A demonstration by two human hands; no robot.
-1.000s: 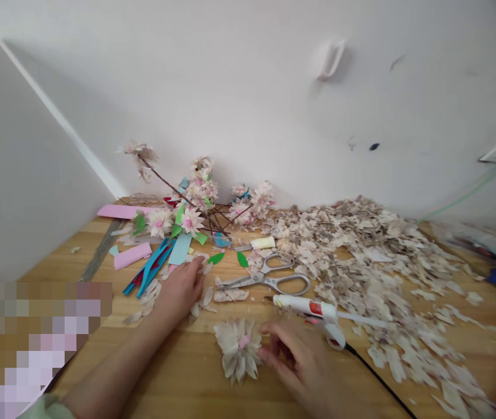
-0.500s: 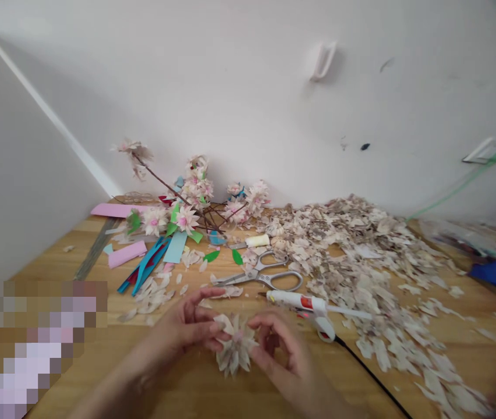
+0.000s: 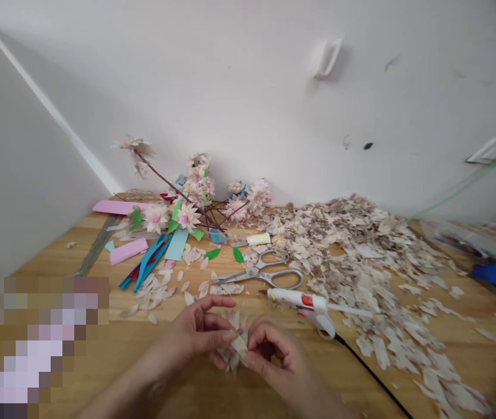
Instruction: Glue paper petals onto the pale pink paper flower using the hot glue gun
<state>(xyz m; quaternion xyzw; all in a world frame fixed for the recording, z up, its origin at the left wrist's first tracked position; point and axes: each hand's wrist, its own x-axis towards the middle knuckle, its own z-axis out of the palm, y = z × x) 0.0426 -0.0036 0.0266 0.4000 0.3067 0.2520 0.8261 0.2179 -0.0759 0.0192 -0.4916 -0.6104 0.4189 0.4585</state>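
Near the front of the table, a pale handmade flower (image 3: 231, 362) with thin pointed petals is held between my hands. My left hand (image 3: 202, 329) grips it from the left, thumb and fingers closed on its edge. On the other side my right hand (image 3: 274, 352) pinches one pale petal (image 3: 240, 344) at the flower's front. Only a small pink spot of the flower's centre shows, and the fingers hide much of the rest. Just beyond my right hand lies a white glue gun (image 3: 294, 299) with a glue stick in its back.
Silver scissors (image 3: 254, 273) lie behind my hands. A wide heap of dried petals (image 3: 348, 233) covers the right side. Flowered twigs (image 3: 160, 177), blue strips (image 3: 148, 265) and pink paper (image 3: 128, 251) are at the back left. A black cord (image 3: 374, 378) runs toward the front right.
The flower has turned, so its face shows less. My right fingers have come in from its right edge to a petal at the front. The view has shifted slightly.
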